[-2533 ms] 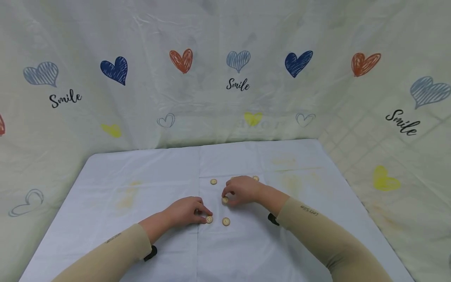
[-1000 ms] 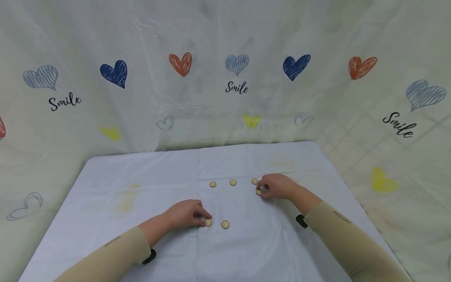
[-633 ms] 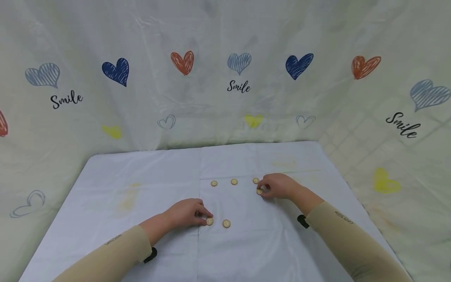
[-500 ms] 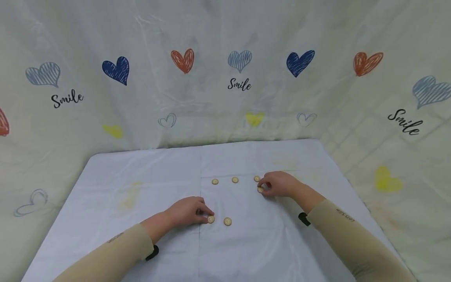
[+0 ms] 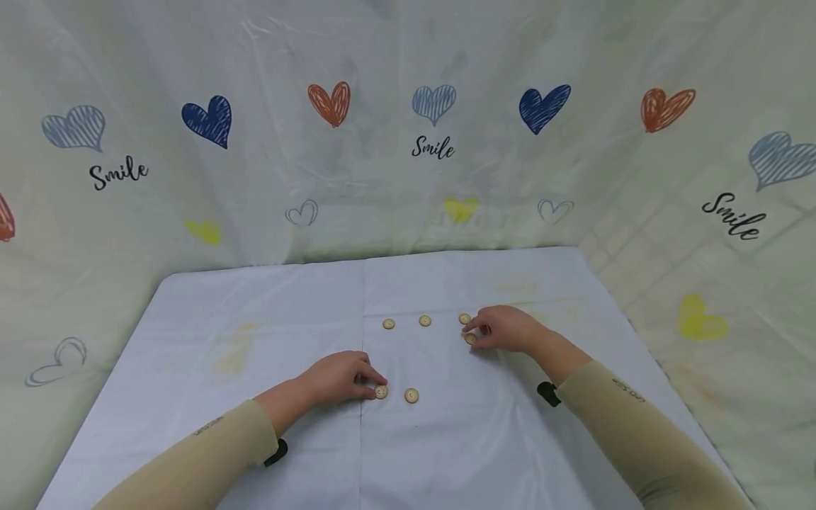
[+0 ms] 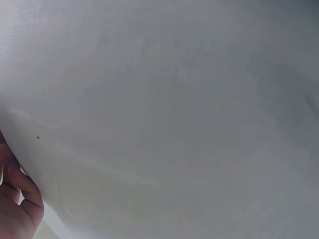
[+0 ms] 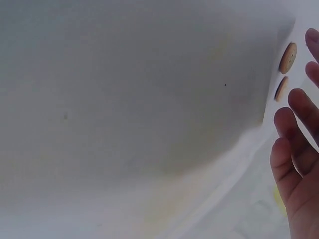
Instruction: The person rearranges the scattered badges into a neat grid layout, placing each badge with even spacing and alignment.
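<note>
Several round tan buttons lie on the white cloth in the head view. My left hand (image 5: 340, 375) pinches one button (image 5: 380, 392) by its edge between thumb and forefinger; just right of it lies another button (image 5: 411, 396). At the right, thumb and fingers of my right hand (image 5: 510, 329) are parted around a button (image 5: 470, 339) that lies just below the right-hand button (image 5: 465, 319) of the far row. The right wrist view has two buttons (image 7: 288, 58) apart from the spread fingers. In the left wrist view, curled fingers (image 6: 30, 191) show at the edge, without the button.
Two more buttons, one left (image 5: 389, 324) and one in the middle (image 5: 425, 321), belong to the far row. The white tablecloth (image 5: 191, 425) has creases and faint yellow stains. A hanging sheet (image 5: 370, 170) with printed hearts stands behind the table.
My right hand has carried a button rightward from the middle to below the far row's right-hand button, and its fingers have since parted from it. The left hand keeps its pinch in place.
</note>
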The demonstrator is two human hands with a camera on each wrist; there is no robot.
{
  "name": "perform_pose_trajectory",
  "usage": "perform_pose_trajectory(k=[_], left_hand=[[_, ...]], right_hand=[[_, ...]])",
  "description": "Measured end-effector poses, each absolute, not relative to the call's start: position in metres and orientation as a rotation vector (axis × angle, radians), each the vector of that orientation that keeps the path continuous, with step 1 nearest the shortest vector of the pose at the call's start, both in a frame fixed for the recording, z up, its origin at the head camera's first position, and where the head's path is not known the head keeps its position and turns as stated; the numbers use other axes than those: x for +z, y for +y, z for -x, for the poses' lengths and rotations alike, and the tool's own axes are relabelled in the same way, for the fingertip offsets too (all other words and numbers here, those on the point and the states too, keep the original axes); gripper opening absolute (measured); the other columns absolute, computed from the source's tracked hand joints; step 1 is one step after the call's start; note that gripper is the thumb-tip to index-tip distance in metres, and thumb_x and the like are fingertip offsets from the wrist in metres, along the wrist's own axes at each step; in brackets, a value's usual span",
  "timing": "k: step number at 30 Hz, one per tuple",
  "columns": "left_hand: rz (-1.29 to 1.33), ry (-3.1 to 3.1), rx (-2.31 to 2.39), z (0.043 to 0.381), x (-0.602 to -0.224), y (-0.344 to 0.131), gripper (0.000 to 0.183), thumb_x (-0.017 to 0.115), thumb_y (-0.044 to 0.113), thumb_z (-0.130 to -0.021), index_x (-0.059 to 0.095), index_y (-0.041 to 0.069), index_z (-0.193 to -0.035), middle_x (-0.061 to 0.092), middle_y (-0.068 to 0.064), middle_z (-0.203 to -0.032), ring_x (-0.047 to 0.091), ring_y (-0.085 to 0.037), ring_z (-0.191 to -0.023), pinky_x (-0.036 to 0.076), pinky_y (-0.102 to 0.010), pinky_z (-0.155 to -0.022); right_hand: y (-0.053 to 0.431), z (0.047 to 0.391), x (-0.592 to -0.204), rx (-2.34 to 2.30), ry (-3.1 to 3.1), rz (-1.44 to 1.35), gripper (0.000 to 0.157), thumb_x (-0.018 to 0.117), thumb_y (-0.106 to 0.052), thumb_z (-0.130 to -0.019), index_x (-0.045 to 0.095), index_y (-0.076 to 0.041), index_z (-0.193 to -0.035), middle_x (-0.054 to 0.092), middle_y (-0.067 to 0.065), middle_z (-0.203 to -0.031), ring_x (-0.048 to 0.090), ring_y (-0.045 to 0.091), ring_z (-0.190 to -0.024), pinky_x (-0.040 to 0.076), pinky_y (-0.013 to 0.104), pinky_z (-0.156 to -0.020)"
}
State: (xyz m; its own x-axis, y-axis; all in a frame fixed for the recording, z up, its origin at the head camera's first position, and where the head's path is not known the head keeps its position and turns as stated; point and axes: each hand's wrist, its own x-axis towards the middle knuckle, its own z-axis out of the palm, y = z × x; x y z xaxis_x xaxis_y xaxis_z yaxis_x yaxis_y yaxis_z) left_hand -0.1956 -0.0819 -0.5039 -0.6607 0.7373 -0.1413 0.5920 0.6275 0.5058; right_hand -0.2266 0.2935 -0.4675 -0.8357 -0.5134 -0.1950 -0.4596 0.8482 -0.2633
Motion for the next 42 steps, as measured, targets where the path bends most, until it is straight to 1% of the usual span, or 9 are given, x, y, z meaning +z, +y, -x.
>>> perform_pose_trajectory(k=[3,10,18,21,25,30,35,39,42], left_hand=[[-1.07,2.518,0.603,0.195,-0.504,-0.081,0.026,0.079,0.032,-0.085,0.078,0.033,-0.111,0.054,0.02,-0.084,0.049,-0.001,-0.075,0.043,-0.023,-0.069],[-1.07,2.525,0.592,0.195,-0.503,-0.081,0.026,0.079,0.032,-0.085,0.078,0.033,-0.111,0.054,0.02,-0.083,0.049,-0.001,-0.075,0.043,-0.023,-0.069],[-1.054,2.51,0.6,0.195,-0.501,-0.08,0.025,0.079,0.031,-0.085,0.078,0.033,-0.11,0.054,0.02,-0.084,0.049,0.0,-0.075,0.043,-0.023,-0.069],[-1.053,2.503,0.596,0.195,-0.5,-0.079,0.025,0.079,0.032,-0.085,0.078,0.033,-0.11,0.054,0.019,-0.084,0.049,0.0,-0.074,0.043,-0.023,-0.068],[-1.059,2.498,0.594,0.195,-0.5,-0.079,0.025,0.079,0.032,-0.085,0.078,0.032,-0.111,0.054,0.019,-0.084,0.049,-0.001,-0.074,0.043,-0.023,-0.068],[-1.066,2.513,0.576,0.196,-0.501,-0.08,0.025,0.078,0.033,-0.085,0.078,0.033,-0.111,0.054,0.019,-0.084,0.049,0.0,-0.074,0.043,-0.023,-0.069],[-1.066,2.52,0.585,0.196,-0.502,-0.08,0.025,0.078,0.034,-0.085,0.078,0.033,-0.11,0.054,0.02,-0.083,0.049,0.0,-0.074,0.043,-0.023,-0.068],[-1.076,2.517,0.597,0.196,-0.501,-0.08,0.025,0.079,0.033,-0.085,0.078,0.033,-0.11,0.054,0.019,-0.083,0.049,-0.001,-0.074,0.043,-0.023,-0.068],[-1.08,2.52,0.593,0.195,-0.501,-0.08,0.025,0.079,0.033,-0.085,0.078,0.033,-0.11,0.054,0.02,-0.083,0.049,0.0,-0.074,0.043,-0.023,-0.069]], right_hand=[[0.288,0.224,-0.466,-0.316,2.761,0.757,0.034,0.08,-0.035,-0.083,0.077,-0.021,-0.113,0.053,-0.012,-0.075,0.048,0.007,-0.071,0.043,0.028,-0.069],[0.26,0.213,-0.461,-0.365,2.708,0.85,0.036,0.081,-0.036,-0.082,0.076,-0.024,-0.115,0.051,-0.013,-0.075,0.048,0.005,-0.072,0.043,0.027,-0.071],[0.222,0.199,-0.463,-0.356,2.621,0.989,0.036,0.08,-0.042,-0.082,0.076,-0.029,-0.115,0.053,-0.016,-0.078,0.05,0.003,-0.074,0.044,0.024,-0.07],[0.213,0.195,-0.462,-0.342,2.598,1.043,0.036,0.08,-0.042,-0.082,0.076,-0.029,-0.115,0.055,-0.014,-0.079,0.05,0.003,-0.073,0.044,0.024,-0.07],[0.204,0.192,-0.463,-0.328,2.571,1.08,0.034,0.081,-0.041,-0.082,0.077,-0.029,-0.114,0.058,-0.012,-0.08,0.05,0.003,-0.073,0.044,0.023,-0.07],[0.193,0.188,-0.469,-0.325,2.521,1.118,0.032,0.08,-0.04,-0.083,0.077,-0.03,-0.113,0.058,-0.016,-0.081,0.051,0.001,-0.071,0.042,0.02,-0.068],[0.186,0.186,-0.476,-0.277,2.506,1.191,0.029,0.079,-0.04,-0.084,0.077,-0.031,-0.112,0.054,-0.018,-0.075,0.046,0.001,-0.068,0.039,0.02,-0.067],[0.183,0.184,-0.479,-0.232,2.512,1.208,0.028,0.079,-0.039,-0.084,0.077,-0.031,-0.111,0.052,-0.02,-0.075,0.045,0.001,-0.068,0.039,0.02,-0.067],[0.182,0.184,-0.479,-0.203,2.51,1.233,0.027,0.079,-0.038,-0.085,0.078,-0.03,-0.11,0.05,-0.019,-0.074,0.044,0.002,-0.066,0.038,0.02,-0.065]])
